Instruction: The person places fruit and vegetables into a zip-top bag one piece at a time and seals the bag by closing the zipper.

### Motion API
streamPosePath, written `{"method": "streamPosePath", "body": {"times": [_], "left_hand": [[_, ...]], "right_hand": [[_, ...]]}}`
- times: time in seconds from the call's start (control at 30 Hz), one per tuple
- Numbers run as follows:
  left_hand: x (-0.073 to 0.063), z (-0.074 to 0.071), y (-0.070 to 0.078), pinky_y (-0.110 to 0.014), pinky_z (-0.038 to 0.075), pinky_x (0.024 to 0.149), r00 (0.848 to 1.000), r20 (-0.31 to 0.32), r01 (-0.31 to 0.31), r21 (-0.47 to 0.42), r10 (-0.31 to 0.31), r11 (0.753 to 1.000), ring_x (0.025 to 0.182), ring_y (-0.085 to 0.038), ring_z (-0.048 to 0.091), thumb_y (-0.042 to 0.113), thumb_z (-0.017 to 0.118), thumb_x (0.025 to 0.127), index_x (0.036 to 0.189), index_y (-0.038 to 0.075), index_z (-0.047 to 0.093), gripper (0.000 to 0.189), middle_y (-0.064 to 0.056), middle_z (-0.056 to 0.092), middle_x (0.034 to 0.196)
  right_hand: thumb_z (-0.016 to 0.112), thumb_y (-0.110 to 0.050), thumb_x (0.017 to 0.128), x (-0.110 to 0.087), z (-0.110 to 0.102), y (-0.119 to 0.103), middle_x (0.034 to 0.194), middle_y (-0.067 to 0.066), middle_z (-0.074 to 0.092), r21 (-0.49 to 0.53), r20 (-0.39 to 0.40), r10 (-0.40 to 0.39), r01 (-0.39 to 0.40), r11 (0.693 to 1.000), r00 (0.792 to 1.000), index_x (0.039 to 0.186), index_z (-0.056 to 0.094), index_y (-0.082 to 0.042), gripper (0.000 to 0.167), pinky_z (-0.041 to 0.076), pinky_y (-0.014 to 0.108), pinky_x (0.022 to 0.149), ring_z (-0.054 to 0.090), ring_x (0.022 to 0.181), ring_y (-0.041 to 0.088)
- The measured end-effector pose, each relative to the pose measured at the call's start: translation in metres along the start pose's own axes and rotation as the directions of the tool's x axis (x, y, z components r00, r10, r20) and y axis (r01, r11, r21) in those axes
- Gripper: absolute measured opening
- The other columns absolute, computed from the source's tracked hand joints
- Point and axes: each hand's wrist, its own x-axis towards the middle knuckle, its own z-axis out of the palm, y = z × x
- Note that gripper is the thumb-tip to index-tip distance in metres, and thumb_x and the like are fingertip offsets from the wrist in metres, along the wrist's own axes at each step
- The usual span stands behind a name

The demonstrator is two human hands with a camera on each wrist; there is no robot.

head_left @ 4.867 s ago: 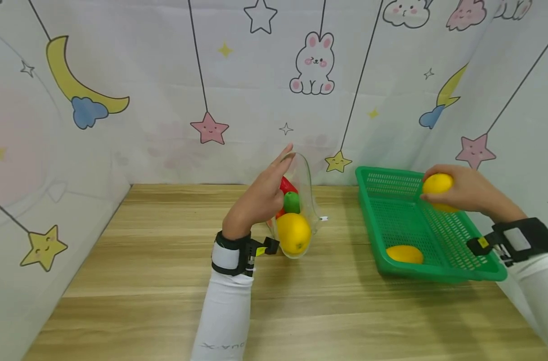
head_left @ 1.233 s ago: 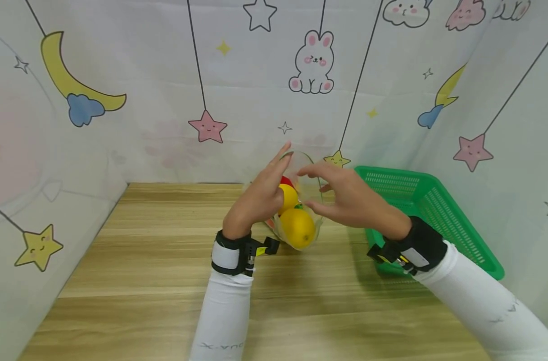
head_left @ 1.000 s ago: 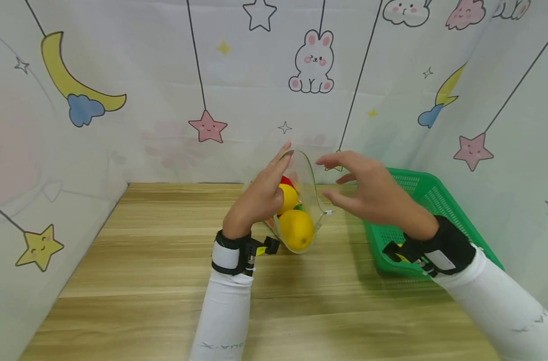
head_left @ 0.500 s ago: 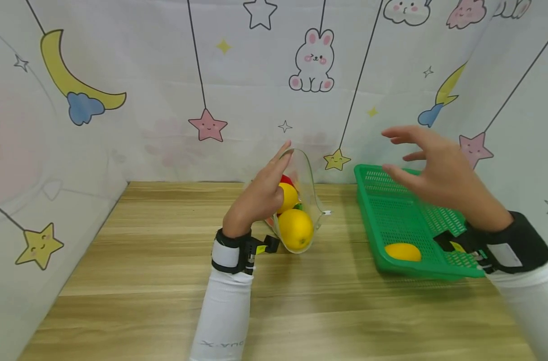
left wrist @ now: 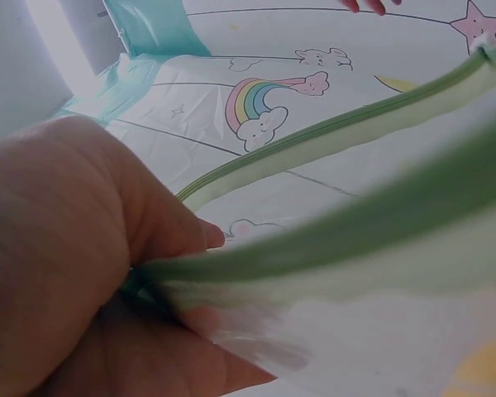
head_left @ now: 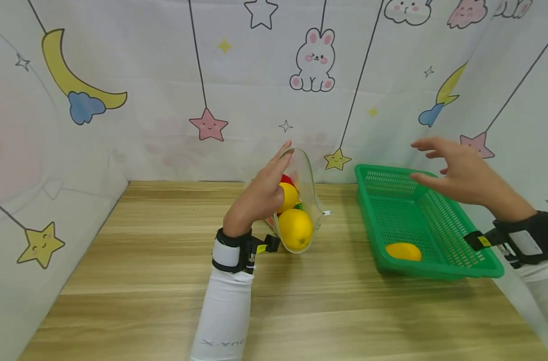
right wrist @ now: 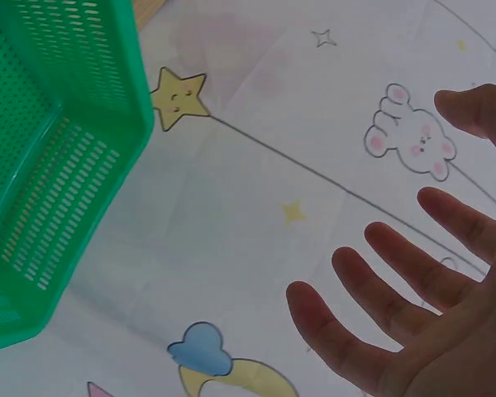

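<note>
My left hand (head_left: 259, 198) pinches the mouth of a clear zip bag (head_left: 306, 175) with a green-edged opening, standing in the middle of the table. In the left wrist view, the bag's green zip strip (left wrist: 314, 240) runs out from between thumb and fingers. Inside the bag sit a large yellow fruit (head_left: 295, 229), a smaller yellow fruit (head_left: 288, 197) partly behind the hand, and bits of red and green. My right hand (head_left: 463, 173) hovers over the green basket (head_left: 369, 225), fingers spread and holding nothing. One yellow oblong fruit (head_left: 404, 251) lies in the basket's near left corner.
The wooden table (head_left: 165, 301) backs onto a white cloth (head_left: 165, 75) printed with stars, a moon and a rabbit. A white slider (head_left: 326, 213) sits at the bag's right edge. The basket's raised perforated walls stand right of the bag.
A smaller yellow fruit has gone from my right hand into the bag. That hand then drew back rightward from the bag to above the basket. My left hand stays at the bag.
</note>
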Motion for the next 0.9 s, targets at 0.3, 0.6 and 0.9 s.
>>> {"method": "streamPosePath", "body": {"times": [0.3,0.6,0.9], "left_hand": [[0.0,0.0,0.0,-0.038,0.019,0.126,1.0,-0.004,0.0,-0.004,0.0,1.0,0.158,-0.022,0.014,-0.023,0.031,0.08,0.158,-0.003,0.022,0.081,-0.004,0.003,0.172],[0.0,0.0,0.002,-0.038,0.019,0.126,1.0,0.0,0.004,-0.002,-0.004,1.0,0.158,-0.022,0.014,-0.022,0.032,0.081,0.158,-0.003,0.022,0.081,-0.003,0.002,0.172],[0.001,0.0,0.002,-0.039,0.019,0.127,1.0,0.002,0.014,-0.006,-0.014,1.0,0.158,-0.021,0.013,-0.023,0.031,0.081,0.159,-0.001,0.022,0.081,-0.003,0.003,0.172]], "right_hand": [[0.077,-0.031,0.088,-0.007,0.041,0.041,0.14,0.029,0.055,-0.006,0.246,0.057,-0.057,0.998,0.968,0.145,0.046,-0.005,0.07,0.052,0.065,0.09,0.06,0.118,0.049],[0.079,-0.039,0.084,-0.023,0.086,0.059,0.133,0.031,0.059,0.074,0.451,-0.008,-0.028,0.997,0.893,0.142,0.049,-0.001,0.076,0.054,0.061,0.089,0.06,0.117,0.049],[0.083,-0.04,0.078,-0.026,0.109,0.047,0.132,0.029,0.058,0.109,0.768,-0.019,-0.102,0.989,0.64,0.135,0.057,-0.011,0.069,0.055,0.054,0.087,0.057,0.117,0.049]]}}
